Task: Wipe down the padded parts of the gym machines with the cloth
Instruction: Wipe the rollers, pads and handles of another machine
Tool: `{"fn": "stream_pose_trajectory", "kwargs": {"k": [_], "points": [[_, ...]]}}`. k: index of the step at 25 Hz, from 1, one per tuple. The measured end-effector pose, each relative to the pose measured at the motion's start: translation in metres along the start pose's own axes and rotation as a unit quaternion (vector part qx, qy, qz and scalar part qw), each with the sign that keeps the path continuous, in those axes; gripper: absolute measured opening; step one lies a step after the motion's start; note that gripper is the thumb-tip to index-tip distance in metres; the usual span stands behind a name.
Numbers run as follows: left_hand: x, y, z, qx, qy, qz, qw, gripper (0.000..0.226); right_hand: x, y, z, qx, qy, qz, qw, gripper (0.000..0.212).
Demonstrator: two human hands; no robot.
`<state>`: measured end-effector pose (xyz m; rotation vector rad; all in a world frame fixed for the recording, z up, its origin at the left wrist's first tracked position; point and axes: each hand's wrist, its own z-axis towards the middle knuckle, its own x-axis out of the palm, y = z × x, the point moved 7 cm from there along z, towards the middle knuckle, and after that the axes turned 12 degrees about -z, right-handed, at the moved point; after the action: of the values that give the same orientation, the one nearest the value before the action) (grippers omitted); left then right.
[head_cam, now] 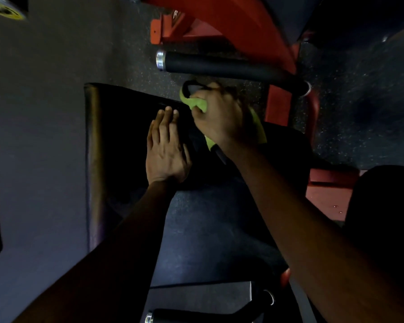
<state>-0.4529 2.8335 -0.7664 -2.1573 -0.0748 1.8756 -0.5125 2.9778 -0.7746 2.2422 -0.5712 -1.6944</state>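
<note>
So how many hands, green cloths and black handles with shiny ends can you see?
Hands: 2, the left hand and the right hand
Cloths: 1, the green cloth
Black handles with shiny ends: 2, the upper handle and the lower handle
Total: 5

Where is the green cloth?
In the head view, the green cloth is bunched in the right hand, just right of centre, at the far edge of the black pad, beside the flat left hand.

My left hand point(167, 157) and right hand point(219, 117) are bare, and the left forearm point(126, 229) and right forearm point(301, 217) are uncovered too.
</note>
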Motion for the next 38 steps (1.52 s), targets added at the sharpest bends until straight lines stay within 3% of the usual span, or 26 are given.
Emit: {"fn": "stream_pose_trajectory", "kwargs": {"k": [6, 10, 15, 19, 22, 29, 38], "points": [[-0.001, 0.000, 0.000, -0.007, 0.006, 0.006, 1.000, 0.066, -0.004, -0.080, -0.062, 0.124, -0.090, 0.000, 0.988, 0.048], [-0.001, 0.000, 0.001, 0.001, 0.010, 0.001, 1.000, 0.068, 0.002, -0.072, -0.079, 0.106, -0.117, -0.065, 0.985, 0.049], [0.000, 0.002, 0.000, 0.010, 0.003, -0.007, 1.000, 0.067, 0.002, -0.090, -0.082, 0.071, -0.108, -0.098, 0.987, 0.050], [0.000, 0.000, 0.000, 0.015, -0.005, -0.019, 1.000, 0.063, 0.002, -0.118, -0.099, 0.111, -0.115, -0.102, 0.982, 0.054], [-0.006, -0.001, -0.001, -0.005, 0.010, -0.032, 0.999, 0.062, -0.008, -0.113, -0.091, 0.127, -0.045, -0.115, 0.984, 0.051], [-0.067, -0.024, -0.008, -0.075, 0.018, -0.136, 0.988, 0.055, -0.065, -0.100, -0.081, 0.150, 0.031, 0.098, 0.983, 0.054], [-0.202, -0.095, -0.071, -0.129, 0.032, -0.279, 0.951, 0.072, -0.198, -0.031, -0.104, 0.089, 0.053, 0.151, 0.983, 0.052]]}}
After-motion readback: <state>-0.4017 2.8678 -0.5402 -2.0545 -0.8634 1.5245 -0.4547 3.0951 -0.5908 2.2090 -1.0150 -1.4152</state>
